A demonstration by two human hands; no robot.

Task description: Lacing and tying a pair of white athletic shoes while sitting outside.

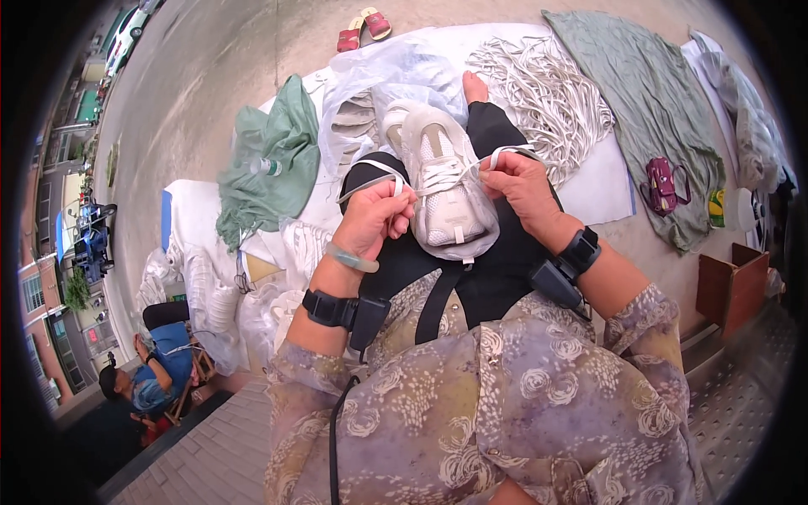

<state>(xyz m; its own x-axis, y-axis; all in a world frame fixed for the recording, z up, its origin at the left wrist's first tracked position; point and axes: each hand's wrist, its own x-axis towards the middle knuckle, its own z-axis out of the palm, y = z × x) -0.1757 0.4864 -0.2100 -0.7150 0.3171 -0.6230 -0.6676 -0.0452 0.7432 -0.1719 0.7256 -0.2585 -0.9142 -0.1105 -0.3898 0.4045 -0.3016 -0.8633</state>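
On my lap rests a white sneaker [446, 210] with mesh panels, its heel toward me. White lace crosses its tongue in several rows. My left hand [376, 217] pinches one loose end of the shoelace [383, 168], just left of the shoe's collar. On the other side, my right hand [519, 187] grips the other lace end between thumb and forefinger, close to the upper eyelets. Both ends stretch outward from the shoe. A second pale shoe [394, 126] lies partly hidden beside the toe.
A heap of white laces [555, 101] lies on the white sheet ahead right. Clear plastic bags [396, 71] sit ahead, beside a green cloth [273, 151]. Stacked white shoes [215, 290] are at left, near a seated person [164, 358]. A wooden box [732, 286] stands right.
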